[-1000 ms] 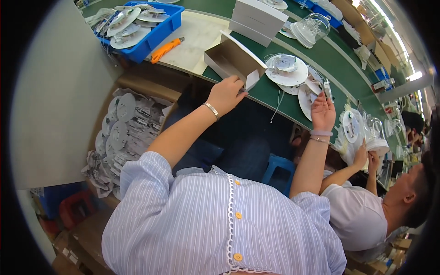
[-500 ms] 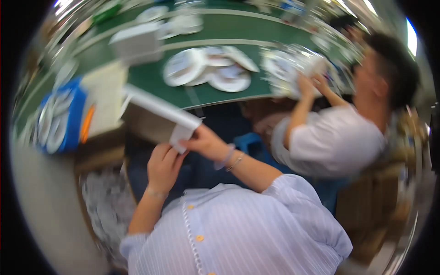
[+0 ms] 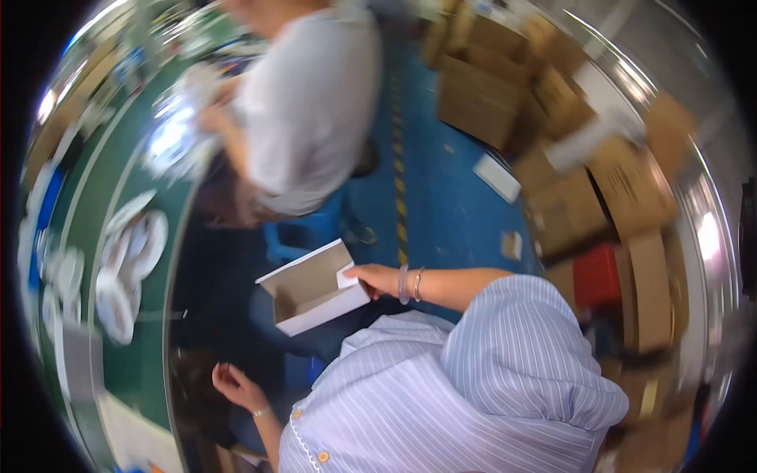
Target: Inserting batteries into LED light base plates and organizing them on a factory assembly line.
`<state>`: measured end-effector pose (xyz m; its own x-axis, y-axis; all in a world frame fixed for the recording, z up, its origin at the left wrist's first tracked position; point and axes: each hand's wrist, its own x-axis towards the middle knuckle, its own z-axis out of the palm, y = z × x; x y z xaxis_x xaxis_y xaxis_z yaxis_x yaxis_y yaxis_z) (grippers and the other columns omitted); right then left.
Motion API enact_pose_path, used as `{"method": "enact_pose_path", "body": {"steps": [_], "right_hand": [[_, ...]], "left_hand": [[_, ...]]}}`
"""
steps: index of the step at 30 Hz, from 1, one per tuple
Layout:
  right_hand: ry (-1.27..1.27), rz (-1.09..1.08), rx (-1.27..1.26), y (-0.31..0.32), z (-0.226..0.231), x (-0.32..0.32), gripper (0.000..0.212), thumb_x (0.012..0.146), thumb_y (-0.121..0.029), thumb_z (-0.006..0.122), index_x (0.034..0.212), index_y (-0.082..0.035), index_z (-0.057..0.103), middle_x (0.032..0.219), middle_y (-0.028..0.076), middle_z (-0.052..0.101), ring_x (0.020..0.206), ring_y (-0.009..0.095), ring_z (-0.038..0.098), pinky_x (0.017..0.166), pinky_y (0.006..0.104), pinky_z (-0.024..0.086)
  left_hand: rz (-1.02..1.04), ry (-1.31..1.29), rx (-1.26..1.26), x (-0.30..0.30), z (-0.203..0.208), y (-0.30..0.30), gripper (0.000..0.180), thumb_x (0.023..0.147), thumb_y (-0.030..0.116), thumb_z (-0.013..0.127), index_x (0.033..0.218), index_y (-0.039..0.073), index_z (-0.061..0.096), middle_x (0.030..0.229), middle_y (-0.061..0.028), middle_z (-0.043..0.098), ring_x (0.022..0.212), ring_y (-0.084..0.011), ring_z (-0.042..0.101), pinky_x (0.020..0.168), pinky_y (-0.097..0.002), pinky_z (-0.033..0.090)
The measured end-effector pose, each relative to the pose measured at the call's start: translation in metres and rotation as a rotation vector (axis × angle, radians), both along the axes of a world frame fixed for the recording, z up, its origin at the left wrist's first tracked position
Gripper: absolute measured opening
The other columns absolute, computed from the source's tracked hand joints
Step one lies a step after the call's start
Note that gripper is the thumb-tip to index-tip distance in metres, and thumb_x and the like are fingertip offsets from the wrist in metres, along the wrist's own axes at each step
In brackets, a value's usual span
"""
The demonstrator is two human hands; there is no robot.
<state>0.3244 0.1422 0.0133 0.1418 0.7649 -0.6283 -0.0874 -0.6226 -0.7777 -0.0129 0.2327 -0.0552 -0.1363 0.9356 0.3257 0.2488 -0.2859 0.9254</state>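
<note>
Two hands show here. One hand, the right hand (image 3: 377, 280), grips a small white box (image 3: 314, 288) by its end, with the thumb on the flap, likely so the open top stays up and nothing can fall out. The box looks empty inside. It hangs in the air over the lap, not on the bench (image 3: 110, 236). The left hand (image 3: 233, 384) is below the box and well apart from it, loosely curled with nothing in it. White round discs (image 3: 130, 260) lie on the green bench, past the box. Another person (image 3: 307, 102) in a white shirt works farther along. Brown cartons (image 3: 568, 197) are piled on the floor beyond the right arm.
</note>
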Motion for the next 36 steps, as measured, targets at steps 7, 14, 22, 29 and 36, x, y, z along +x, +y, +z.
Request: {"method": "enact_pose_path", "body": {"steps": [7, 14, 22, 29, 36], "right_hand": [[0.160, -0.608, -0.244, -0.126, -0.050, 0.075, 0.048, 0.074, -0.047, 0.045, 0.102, -0.008, 0.049, 0.078, 0.005, 0.054, 0.058, 0.013, 0.047, 0.044, 0.0228, 0.037], [-0.247, -1.353, -0.162, -0.369, 0.050, 0.227, 0.052, 0.077, -0.051, 0.039, 0.110, -0.013, 0.048, 0.100, 0.013, 0.054, 0.091, 0.030, 0.051, 0.073, 0.0451, 0.041], [-0.715, -1.951, -0.173, -0.416, 0.185, 0.225, 0.056, 0.076, -0.054, 0.038, 0.096, -0.004, 0.054, 0.076, 0.015, 0.058, 0.072, 0.022, 0.057, 0.060, 0.0330, 0.044], [-0.656, -0.533, -0.637, -0.186, 0.009, 0.172, 0.034, 0.071, -0.029, 0.050, 0.090, -0.002, 0.055, 0.067, 0.011, 0.060, 0.055, 0.020, 0.059, 0.052, 0.0357, 0.046], [-1.120, 1.246, -0.063, -0.010, -0.001, 0.005, 0.036, 0.071, -0.013, 0.046, 0.107, -0.006, 0.047, 0.101, 0.015, 0.054, 0.096, 0.030, 0.051, 0.079, 0.0368, 0.043]], "left_hand": [[0.138, 0.052, -0.424, -0.026, -0.070, 0.025, 0.031, 0.081, 0.016, 0.049, 0.108, 0.003, 0.041, 0.080, -0.0079, 0.050, 0.065, -0.0153, 0.046, 0.055, -0.0224, 0.037], [0.218, -0.109, -0.412, -0.085, -0.160, 0.059, 0.033, 0.077, 0.012, 0.053, 0.108, 0.005, 0.042, 0.075, -0.0065, 0.050, 0.058, -0.0154, 0.046, 0.050, -0.0247, 0.039], [0.204, -0.081, -0.297, -0.118, -0.210, 0.083, 0.036, 0.073, 0.010, 0.056, 0.106, 0.005, 0.043, 0.071, -0.0047, 0.051, 0.059, -0.0144, 0.048, 0.050, -0.0239, 0.040], [0.178, -0.085, -0.209, -0.045, -0.066, 0.019, 0.039, 0.076, 0.017, 0.056, 0.111, 0.006, 0.043, 0.093, -0.0070, 0.053, 0.079, -0.0166, 0.051, 0.059, -0.0238, 0.040], [-0.615, -0.721, 0.496, -0.033, 0.257, -0.034, 0.080, 0.073, 0.058, 0.039, 0.125, -0.001, 0.026, 0.129, -0.0215, 0.024, 0.121, -0.0267, 0.022, 0.099, -0.0370, 0.014]]}}
